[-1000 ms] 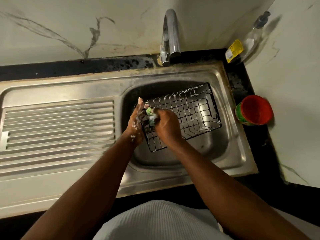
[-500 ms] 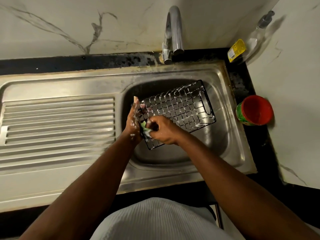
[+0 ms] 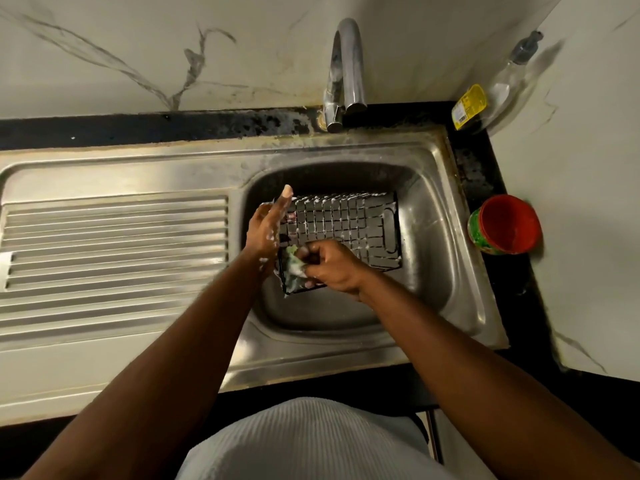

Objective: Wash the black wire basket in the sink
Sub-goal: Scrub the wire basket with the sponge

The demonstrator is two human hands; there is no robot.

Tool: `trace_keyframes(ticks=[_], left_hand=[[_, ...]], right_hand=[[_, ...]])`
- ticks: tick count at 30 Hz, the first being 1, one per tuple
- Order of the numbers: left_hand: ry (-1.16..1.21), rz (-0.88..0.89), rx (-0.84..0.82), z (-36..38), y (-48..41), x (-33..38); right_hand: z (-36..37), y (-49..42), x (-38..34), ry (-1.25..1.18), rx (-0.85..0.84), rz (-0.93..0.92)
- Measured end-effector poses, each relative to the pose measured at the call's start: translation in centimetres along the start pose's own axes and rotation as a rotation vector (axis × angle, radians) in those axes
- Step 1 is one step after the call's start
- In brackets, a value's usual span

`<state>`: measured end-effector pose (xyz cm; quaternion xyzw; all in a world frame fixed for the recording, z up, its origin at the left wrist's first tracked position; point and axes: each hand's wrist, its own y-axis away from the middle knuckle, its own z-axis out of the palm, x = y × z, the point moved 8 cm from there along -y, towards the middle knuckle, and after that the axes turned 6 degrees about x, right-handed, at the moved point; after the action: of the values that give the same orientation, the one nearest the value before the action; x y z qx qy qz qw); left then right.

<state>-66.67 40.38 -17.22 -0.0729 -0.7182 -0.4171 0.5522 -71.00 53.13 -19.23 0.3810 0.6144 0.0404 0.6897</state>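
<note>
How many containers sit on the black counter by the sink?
2: a clear pump bottle in the back corner, a red cup right of the sink. Others may be hidden.

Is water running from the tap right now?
No, no stream falls from the tap; the basket is only sudsy where the right hand scrubs it with a sponge.
</note>
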Motion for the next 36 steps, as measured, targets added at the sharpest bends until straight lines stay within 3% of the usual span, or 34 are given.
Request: trace_keyframes(ticks=[3,8,11,15,18,21,25,28,31,34,36], left_hand=[[-0.072,-0.033,0.081,-0.4,-0.8,0.6],[-0.293,0.045,0.114,-0.3,-2.0,2.9],[-0.507,0.033,0.049,0.5,-2.0,3.5],[-0.774,0.022,0.006,1.8,-1.5,3.8],[-0.845,0.002,0.057,2.5,-1.1,3.3],[-0.881,-0.037,0.046,3.1,-0.1,2.9],[-0.880,0.036,0.105,2.9,0.7,3.5],[-0.864,0.137,0.187,2.8,1.1,3.3],[-0.832,0.189,0.228,3.2,1.2,3.3],[-0.865,0.221,0.222,3.9,1.0,3.6],[-0.900,0.230,0.223,4.2,1.0,3.7]], right_hand=[[-1.9,0.1,1.1,-0.071,0.142,-0.014],[-8.4,-1.1,3.3,0.093,0.555,-0.045],[-12.4,-0.6,3.8,0.340,0.771,-0.007],[-11.8,-1.6,3.7,0.487,0.718,-0.017],[-8.5,-3.0,5.3,0.419,0.577,-0.061],[-5.7,-3.6,6.2,0.387,0.483,0.024],[-5.5,-4.2,6.8,0.374,0.636,0.158],[-5.0,-5.4,6.8,0.309,0.660,0.141],[-2.8,-6.1,6.3,0.409,0.486,0.091],[-2.4,-6.1,6.4,0.386,0.501,0.099],[-1.6,-5.8,7.0,0.340,0.345,0.073]])
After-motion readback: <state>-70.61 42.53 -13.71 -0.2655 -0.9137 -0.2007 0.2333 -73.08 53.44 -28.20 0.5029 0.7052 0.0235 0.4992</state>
